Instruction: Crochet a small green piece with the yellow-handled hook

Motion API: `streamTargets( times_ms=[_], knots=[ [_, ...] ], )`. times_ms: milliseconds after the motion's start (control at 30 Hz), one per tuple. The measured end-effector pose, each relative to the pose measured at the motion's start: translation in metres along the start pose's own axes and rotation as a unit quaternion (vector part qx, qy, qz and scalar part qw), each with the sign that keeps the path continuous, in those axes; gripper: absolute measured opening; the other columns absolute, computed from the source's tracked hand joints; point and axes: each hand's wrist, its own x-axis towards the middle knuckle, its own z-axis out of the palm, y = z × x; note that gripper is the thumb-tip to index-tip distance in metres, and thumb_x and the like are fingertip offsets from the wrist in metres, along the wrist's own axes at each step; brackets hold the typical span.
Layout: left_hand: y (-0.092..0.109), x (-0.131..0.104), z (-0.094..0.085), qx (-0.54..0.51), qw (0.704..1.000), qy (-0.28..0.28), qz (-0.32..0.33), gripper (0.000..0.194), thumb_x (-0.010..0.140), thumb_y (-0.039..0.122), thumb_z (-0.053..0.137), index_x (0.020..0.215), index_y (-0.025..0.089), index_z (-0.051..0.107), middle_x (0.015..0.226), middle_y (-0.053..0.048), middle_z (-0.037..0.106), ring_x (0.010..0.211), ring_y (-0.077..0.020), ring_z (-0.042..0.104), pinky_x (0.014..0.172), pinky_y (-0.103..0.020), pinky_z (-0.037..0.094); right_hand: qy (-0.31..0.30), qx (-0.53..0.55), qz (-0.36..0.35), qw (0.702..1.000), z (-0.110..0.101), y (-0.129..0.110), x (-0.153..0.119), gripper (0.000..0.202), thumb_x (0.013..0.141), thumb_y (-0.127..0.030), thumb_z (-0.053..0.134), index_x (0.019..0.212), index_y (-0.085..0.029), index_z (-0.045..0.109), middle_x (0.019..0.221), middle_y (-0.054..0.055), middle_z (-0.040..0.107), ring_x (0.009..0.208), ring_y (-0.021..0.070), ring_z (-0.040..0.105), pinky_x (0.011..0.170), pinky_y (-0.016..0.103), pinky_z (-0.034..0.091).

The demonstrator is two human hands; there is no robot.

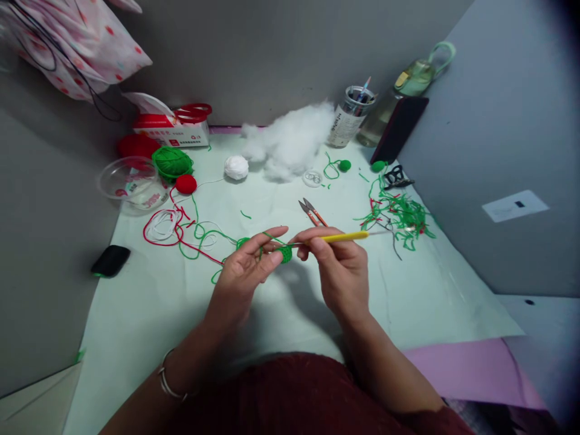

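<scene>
My left hand (249, 263) pinches a small green crochet piece (285, 254) between thumb and fingers, and green yarn runs over its raised index finger. In my right hand (342, 266) is a yellow-handled crochet hook (347, 237), held like a pen. The hook's metal tip reaches the top of the green piece; the stitch at the tip is too small to make out. Just beyond my hands lie orange-handled thread snips (312, 213). Loose green yarn (217, 229) trails leftward from my left hand, beside a red strand (206, 254).
Yarn balls in green (172, 163), red (185, 183) and white (236, 167) sit at the back left near plastic tubs (145, 184). White stuffing (290, 142) and a pen tin (348, 118) stand behind. Green yarn scraps (408, 214) lie right, a black case (111, 261) left.
</scene>
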Motion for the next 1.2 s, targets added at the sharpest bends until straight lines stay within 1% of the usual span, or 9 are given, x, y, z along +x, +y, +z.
streamTargets(
  times_ms=[167, 400, 667, 733, 833, 933, 1067, 1133, 1200],
  knots=[
    [0.003, 0.001, -0.006, -0.016, 1.0, 0.002, 0.008, 0.035, 0.079, 0.026, 0.088, 0.114, 0.028, 0.084, 0.087, 0.0, 0.064, 0.082, -0.0123, 0.056, 0.077, -0.023, 0.045, -0.006, 0.037, 0.035, 0.999, -0.001, -0.001, 0.001, 0.02, 0.104, -0.035, 0.064, 0.095, -0.023, 0.078, 0.087, 0.001, 0.078, 0.069, 0.0113, 0.068, 0.069, 0.027, 0.059],
    [-0.004, -0.001, -0.01, 0.087, 0.991, 0.056, 0.085, 0.038, 0.083, 0.019, 0.086, 0.118, 0.034, 0.082, 0.086, 0.003, 0.06, 0.075, -0.0088, 0.049, 0.073, -0.019, 0.043, -0.032, -0.178, -0.17, 0.969, 0.004, -0.007, -0.013, 0.019, 0.105, -0.019, 0.058, 0.111, -0.025, 0.075, 0.098, 0.003, 0.08, 0.078, 0.0144, 0.072, 0.072, 0.032, 0.061],
    [0.003, -0.001, -0.009, 0.109, 0.991, 0.033, 0.068, 0.039, 0.08, 0.021, 0.087, 0.118, 0.029, 0.082, 0.082, 0.002, 0.061, 0.068, -0.0099, 0.045, 0.067, -0.022, 0.043, -0.002, -0.1, -0.085, 0.991, 0.004, -0.011, -0.006, 0.02, 0.107, -0.022, 0.056, 0.1, -0.024, 0.075, 0.092, 0.0, 0.078, 0.07, 0.0108, 0.071, 0.068, 0.028, 0.06],
    [0.004, -0.002, -0.006, 0.122, 0.988, 0.049, 0.077, 0.039, 0.08, 0.021, 0.087, 0.117, 0.027, 0.082, 0.082, 0.002, 0.062, 0.067, -0.0101, 0.046, 0.067, -0.022, 0.043, -0.021, -0.155, -0.133, 0.979, 0.004, -0.01, -0.007, 0.019, 0.106, -0.019, 0.056, 0.105, -0.025, 0.075, 0.092, 0.001, 0.078, 0.074, 0.0123, 0.072, 0.069, 0.029, 0.061],
    [0.004, -0.005, 0.001, 0.105, 0.988, 0.078, 0.081, 0.046, 0.074, 0.015, 0.09, 0.118, 0.026, 0.081, 0.085, 0.003, 0.065, 0.065, -0.0086, 0.046, 0.064, -0.021, 0.043, -0.047, -0.279, -0.254, 0.925, 0.006, -0.006, -0.013, 0.024, 0.103, -0.014, 0.059, 0.116, -0.027, 0.074, 0.097, 0.004, 0.079, 0.085, 0.0175, 0.074, 0.074, 0.034, 0.063],
    [0.003, -0.005, 0.004, -0.008, 0.999, 0.034, 0.007, 0.057, 0.072, 0.016, 0.091, 0.127, 0.025, 0.077, 0.077, 0.005, 0.062, 0.061, -0.0069, 0.046, 0.063, -0.019, 0.044, -0.039, -0.365, -0.303, 0.88, 0.007, -0.003, -0.018, 0.032, 0.099, -0.011, 0.064, 0.12, -0.032, 0.075, 0.105, 0.005, 0.079, 0.094, 0.0202, 0.075, 0.077, 0.036, 0.064],
    [0.007, -0.002, 0.001, -0.133, 0.986, -0.028, -0.097, 0.042, 0.082, 0.023, 0.086, 0.123, 0.017, 0.078, 0.057, 0.013, 0.04, 0.047, -0.0023, 0.023, 0.076, -0.02, 0.052, 0.01, -0.213, -0.203, 0.956, 0.004, -0.003, -0.014, 0.023, 0.102, -0.017, 0.062, 0.112, -0.029, 0.079, 0.097, 0.005, 0.078, 0.083, 0.018, 0.073, 0.071, 0.035, 0.062],
    [0.01, -0.001, -0.001, -0.143, 0.985, -0.025, -0.088, 0.037, 0.084, 0.02, 0.084, 0.121, 0.018, 0.08, 0.061, 0.012, 0.046, 0.046, -0.0012, 0.021, 0.08, -0.021, 0.052, 0.02, -0.092, -0.123, 0.988, 0.002, -0.004, -0.008, 0.02, 0.104, -0.024, 0.061, 0.105, -0.027, 0.08, 0.09, 0.004, 0.077, 0.072, 0.0159, 0.069, 0.065, 0.033, 0.06],
    [0.011, -0.001, -0.002, -0.123, 0.989, -0.034, -0.07, 0.039, 0.082, 0.019, 0.085, 0.121, 0.021, 0.08, 0.071, 0.007, 0.059, 0.05, -0.002, 0.034, 0.079, -0.021, 0.051, -0.005, -0.023, -0.066, 0.998, 0.002, -0.005, -0.004, 0.019, 0.104, -0.03, 0.063, 0.102, -0.027, 0.081, 0.09, 0.003, 0.077, 0.07, 0.0148, 0.068, 0.063, 0.031, 0.059]
  ],
)
